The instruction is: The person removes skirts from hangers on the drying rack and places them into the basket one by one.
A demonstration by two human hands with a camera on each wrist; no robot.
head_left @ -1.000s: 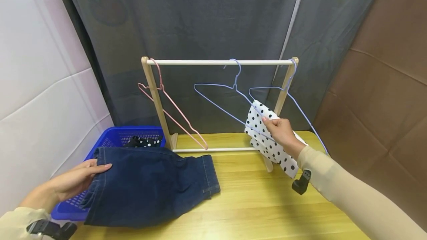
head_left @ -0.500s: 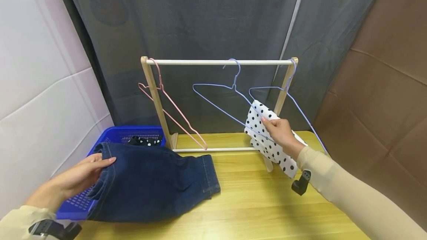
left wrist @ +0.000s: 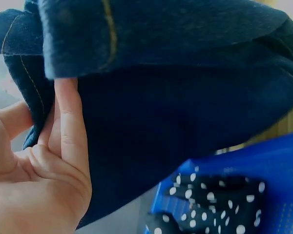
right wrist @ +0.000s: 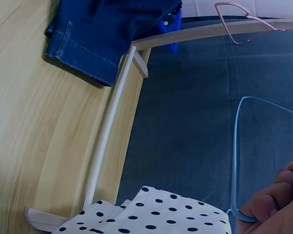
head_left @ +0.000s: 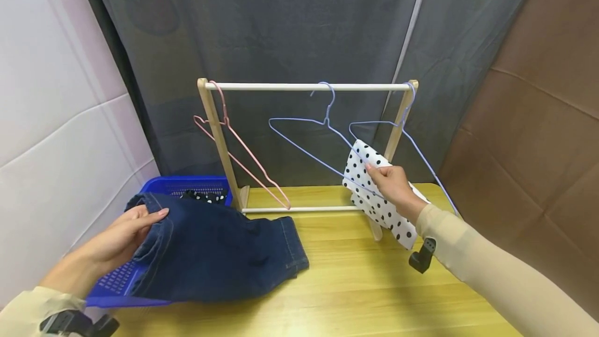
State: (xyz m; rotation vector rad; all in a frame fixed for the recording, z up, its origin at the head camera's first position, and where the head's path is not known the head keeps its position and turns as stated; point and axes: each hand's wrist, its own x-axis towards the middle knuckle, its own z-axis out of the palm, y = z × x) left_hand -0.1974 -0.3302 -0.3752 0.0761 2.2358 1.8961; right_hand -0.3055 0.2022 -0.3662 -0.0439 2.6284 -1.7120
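My left hand (head_left: pixel 119 238) pinches dark blue jeans (head_left: pixel 210 254) at their left edge, thumb on top and fingers tucked under the cloth. The jeans hang partly over a blue basket, and their hemmed right end lies on the table. In the left wrist view, a stitched denim edge (left wrist: pixel 78 39) covers my fingertips. My right hand (head_left: pixel 393 186) pinches the lower right corner of the middle blue hanger (head_left: pixel 304 142), which hooks over the rack's rail. Behind that hand, a white cloth with black dots (head_left: pixel 374 191) drapes over the right blue hanger (head_left: pixel 423 157).
The rack (head_left: pixel 281 87) has wooden legs and a white rail. A pink hanger (head_left: pixel 252 157) hangs at its left end. In the blue basket (head_left: pixel 112 280) lies black cloth with white dots (left wrist: pixel 215 200). Yellowish table surface (head_left: pixel 346 285) shows in front of the rack.
My left hand has moved up and right, raising the left edge of the jeans and drawing it rightward. The middle blue hanger has shifted slightly left. My right hand has barely moved.
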